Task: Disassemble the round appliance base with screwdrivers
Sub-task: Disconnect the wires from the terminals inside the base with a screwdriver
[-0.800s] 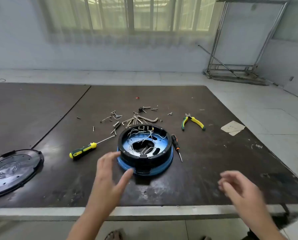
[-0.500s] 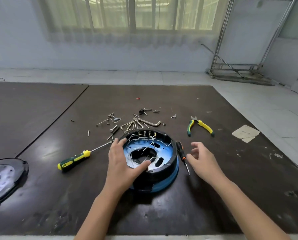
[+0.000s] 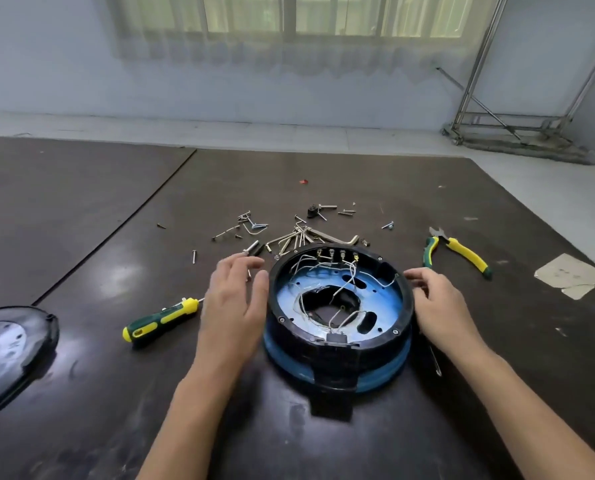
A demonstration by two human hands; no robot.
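Observation:
The round appliance base [image 3: 386,372] sits open on the dark table, a black ring over a blue body with white wires and a row of terminals inside. My left hand [image 3: 235,299] is flat beside its left wall, fingers straight, thumb near the rim. My right hand [image 3: 438,303] rests against the right rim with relaxed fingers. It covers a small screwdriver, of which only the metal shaft [image 3: 435,362] shows below the wrist. A green and yellow screwdriver [image 3: 159,322] lies left of my left hand.
Loose screws and hex keys [image 3: 303,237] are scattered just behind the base. Yellow and green pliers [image 3: 462,251] lie at the right, with a paper scrap [image 3: 569,275] beyond them. A black round cover [image 3: 8,348] rests at the left table edge.
My left hand has come off the top of the base to its left side. My right hand has moved in over the small screwdriver to the right rim. The view has moved closer.

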